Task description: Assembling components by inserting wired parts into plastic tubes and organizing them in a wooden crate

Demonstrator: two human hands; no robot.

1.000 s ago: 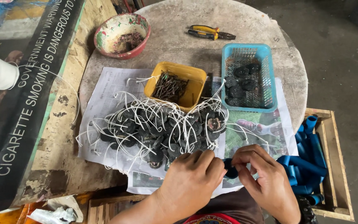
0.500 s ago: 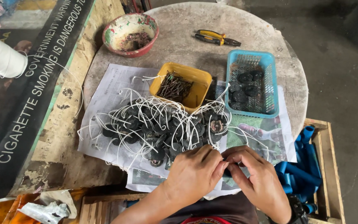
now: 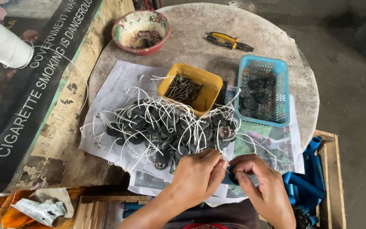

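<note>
Round and grey, the worn tabletop [image 3: 272,38] carries sheets of newspaper [image 3: 115,89] spread across its near half. On the paper lies a heap of small black discs with white wires [image 3: 166,127] trailing from them in a tangle. Just behind the heap stands a yellow tray [image 3: 210,82] of dark, rusty metal pins, and beside that a blue plastic basket [image 3: 282,70] with more black discs in it. Farther back are a chipped red-rimmed bowl [image 3: 123,25] and a pair of yellow-handled pliers [image 3: 227,41], well apart from each other.

At the near edge, both hands meet over the newspaper. The left hand [image 3: 198,174] is closed, its fingertips pinching what looks like a thin white wire, though the view there is too small to be sure. The right hand [image 3: 263,186] is curled around a small dark piece [image 3: 232,176], held between thumb and fingers and touching the left fingertips. Blue plastic pipes [image 3: 312,182] lie in a wooden crate [image 3: 333,169] just right of the hands.
</note>
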